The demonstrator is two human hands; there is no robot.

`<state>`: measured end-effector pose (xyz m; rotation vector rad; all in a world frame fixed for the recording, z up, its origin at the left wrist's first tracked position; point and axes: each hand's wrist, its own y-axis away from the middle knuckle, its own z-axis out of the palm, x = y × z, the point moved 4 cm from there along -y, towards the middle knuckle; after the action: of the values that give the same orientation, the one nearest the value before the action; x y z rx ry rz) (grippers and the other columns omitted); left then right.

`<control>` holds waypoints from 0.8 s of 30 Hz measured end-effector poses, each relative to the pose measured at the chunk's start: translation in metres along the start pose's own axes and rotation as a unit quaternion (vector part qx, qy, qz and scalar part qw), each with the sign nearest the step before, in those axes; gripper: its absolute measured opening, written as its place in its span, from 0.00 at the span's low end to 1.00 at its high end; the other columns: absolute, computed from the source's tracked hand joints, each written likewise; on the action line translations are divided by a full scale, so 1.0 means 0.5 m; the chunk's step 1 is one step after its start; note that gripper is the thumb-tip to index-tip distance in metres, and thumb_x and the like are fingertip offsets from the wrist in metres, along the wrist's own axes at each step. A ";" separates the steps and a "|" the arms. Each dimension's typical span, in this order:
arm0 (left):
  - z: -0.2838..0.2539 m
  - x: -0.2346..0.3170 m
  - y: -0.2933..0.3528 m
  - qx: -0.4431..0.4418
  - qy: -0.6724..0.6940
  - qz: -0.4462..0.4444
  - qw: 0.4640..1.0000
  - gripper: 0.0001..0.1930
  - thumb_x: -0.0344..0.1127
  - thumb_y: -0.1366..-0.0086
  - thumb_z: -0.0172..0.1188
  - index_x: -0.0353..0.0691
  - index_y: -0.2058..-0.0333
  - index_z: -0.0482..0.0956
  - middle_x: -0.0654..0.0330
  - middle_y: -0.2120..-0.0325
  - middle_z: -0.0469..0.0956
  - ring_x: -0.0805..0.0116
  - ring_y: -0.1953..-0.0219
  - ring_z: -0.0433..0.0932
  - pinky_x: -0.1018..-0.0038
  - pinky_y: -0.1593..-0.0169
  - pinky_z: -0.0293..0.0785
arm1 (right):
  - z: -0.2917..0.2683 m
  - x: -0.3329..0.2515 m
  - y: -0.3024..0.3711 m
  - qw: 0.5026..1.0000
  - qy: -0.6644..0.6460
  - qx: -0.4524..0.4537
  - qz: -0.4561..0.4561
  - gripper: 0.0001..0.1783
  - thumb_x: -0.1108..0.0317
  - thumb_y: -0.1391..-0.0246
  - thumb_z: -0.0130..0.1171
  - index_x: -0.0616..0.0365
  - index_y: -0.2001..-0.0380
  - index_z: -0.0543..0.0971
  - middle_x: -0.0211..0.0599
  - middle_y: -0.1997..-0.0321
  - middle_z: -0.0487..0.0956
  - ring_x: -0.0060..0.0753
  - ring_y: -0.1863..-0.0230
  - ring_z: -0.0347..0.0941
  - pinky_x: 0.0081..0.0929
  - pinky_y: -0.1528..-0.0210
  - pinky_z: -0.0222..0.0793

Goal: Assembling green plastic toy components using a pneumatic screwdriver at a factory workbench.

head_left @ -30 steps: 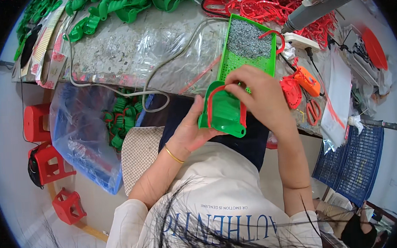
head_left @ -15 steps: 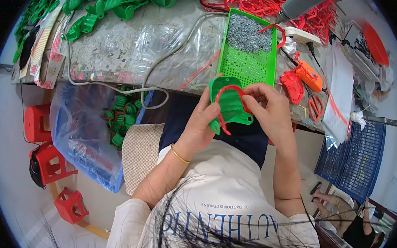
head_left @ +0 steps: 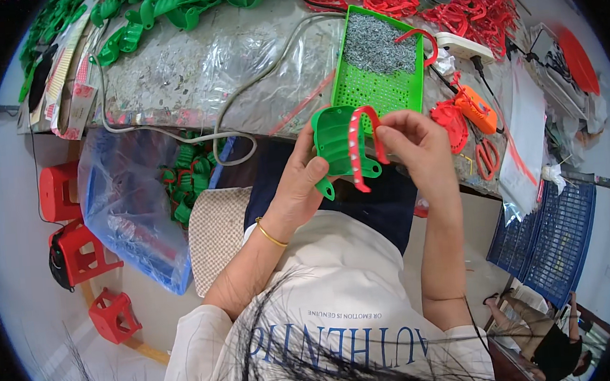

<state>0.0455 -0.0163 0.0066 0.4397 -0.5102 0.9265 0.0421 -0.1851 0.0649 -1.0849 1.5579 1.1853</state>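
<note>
My left hand is closed around the left edge of a curved green plastic piece with ribs and small holed tabs. Between the thumb and fingers of my right hand is a bent red plastic strip with white dots along it. The strip stands in front of the green piece's right side; whether the two are joined I cannot tell. Just beyond my hands, a bright green tray with a perforated floor lies on the table, and a heap of small grey metal parts fills its far half.
A grey cable loops over the table edge. Red strips and green pieces are heaped at the back. Scissors and an orange tool lie right. A plastic-lined blue bin and red stools stand left.
My right hand has drawn the red strip rightward and turned it, so its dotted face now shows. The green piece has shifted slightly left and up in my left hand.
</note>
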 end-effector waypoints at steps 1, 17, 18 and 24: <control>0.002 -0.002 -0.001 -0.003 0.005 0.006 1.000 0.48 0.53 0.49 0.68 0.45 0.35 0.51 0.61 0.43 0.64 0.67 0.44 0.68 0.68 0.45 0.69 | 0.007 0.015 -0.001 1.000 -0.002 -0.013 0.014 0.08 0.73 0.45 0.58 0.66 0.63 0.76 0.29 0.68 0.78 0.14 0.69 0.72 0.13 0.67 0.68; 0.005 -0.006 0.002 0.004 -0.032 -0.009 0.999 0.45 0.45 0.48 0.70 0.46 0.36 0.53 0.61 0.46 0.66 0.70 0.47 0.68 0.74 0.48 0.69 | 0.029 0.038 0.017 0.992 0.111 0.063 -0.007 0.08 0.73 0.46 0.59 0.66 0.64 0.76 0.29 0.69 0.78 0.13 0.71 0.72 0.13 0.68 0.68; 0.009 -0.005 0.003 0.004 -0.038 -0.009 0.999 0.44 0.42 0.48 0.69 0.46 0.36 0.53 0.61 0.46 0.66 0.71 0.47 0.68 0.75 0.49 0.69 | 0.029 0.038 0.019 0.992 0.111 0.062 -0.006 0.08 0.73 0.46 0.59 0.66 0.64 0.76 0.29 0.69 0.78 0.13 0.71 0.72 0.13 0.68 0.68; 0.011 0.001 0.003 0.005 -0.083 -0.006 0.996 0.41 0.34 0.47 0.65 0.46 0.37 0.53 0.61 0.46 0.66 0.73 0.47 0.66 0.78 0.49 0.68 | 0.030 0.051 0.023 0.992 0.102 0.070 -0.009 0.07 0.74 0.46 0.59 0.65 0.65 0.76 0.28 0.71 0.78 0.12 0.72 0.71 0.12 0.69 0.67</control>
<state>0.0432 -0.0183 0.0113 0.5313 -0.6545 0.8857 0.0271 -0.1721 0.0404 -1.1520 1.7557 0.9599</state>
